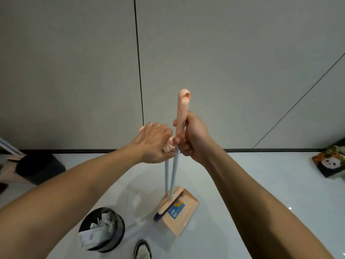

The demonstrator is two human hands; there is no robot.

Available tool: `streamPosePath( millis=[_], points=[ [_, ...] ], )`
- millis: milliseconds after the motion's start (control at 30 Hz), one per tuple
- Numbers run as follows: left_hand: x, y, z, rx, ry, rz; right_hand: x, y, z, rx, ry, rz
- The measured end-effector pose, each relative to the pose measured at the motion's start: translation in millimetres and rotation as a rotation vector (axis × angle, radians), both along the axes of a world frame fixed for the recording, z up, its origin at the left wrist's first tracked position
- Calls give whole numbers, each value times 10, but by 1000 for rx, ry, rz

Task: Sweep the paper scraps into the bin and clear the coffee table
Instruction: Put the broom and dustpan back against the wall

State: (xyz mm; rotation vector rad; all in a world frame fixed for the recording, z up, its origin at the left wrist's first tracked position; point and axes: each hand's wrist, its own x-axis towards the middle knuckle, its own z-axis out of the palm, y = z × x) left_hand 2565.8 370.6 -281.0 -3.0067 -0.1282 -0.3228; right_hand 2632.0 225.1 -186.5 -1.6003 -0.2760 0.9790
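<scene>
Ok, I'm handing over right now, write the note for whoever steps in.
Right hand grips the broom handle, upright.
Left hand is on the dustpan handle; its grip is hidden.
Broom head sits in the dustpan on the floor by the wall.
Bin, lower left, holds paper scraps.
Done: scraps binned.
Left: coffee table, not in view, so unchecked.

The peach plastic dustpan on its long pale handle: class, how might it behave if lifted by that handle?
The peach plastic dustpan probably feels light, being thin plastic. Its long pale handle looks rigid, so little flopping. The pan may swing, hanging far below the left hand.
</scene>
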Motion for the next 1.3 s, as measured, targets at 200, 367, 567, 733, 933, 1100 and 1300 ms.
streamPosePath(
  millis=[200, 367, 567, 733, 933, 1100, 1300],
  points=[
    [643, 195, 14, -126, -139, -9, 478, 379, -77, 57, 38, -54],
    [1150, 364, -22, -231, -172, -32, 1015, 608, -226, 34, 50, -64],
    [1839, 705, -184, -540, -78, -4, 1781, 1008, -515, 59, 109, -47],
    [2189, 1232, -487, -643, 132, 84, 2291, 1333, -763, 73, 337, -84],
    [2496, 1599, -647, -287, 235, 213, 2761, 1720, -1112, 48, 613, -123],
    [2261, 1879, -845, -301, 312, 342, 3085, 2088, -1265, 62, 656, -74],
    [2203, 2092, -915, -435, 267, 434, 3444, 2497, -1322, 87, 634, -142]
  ],
)
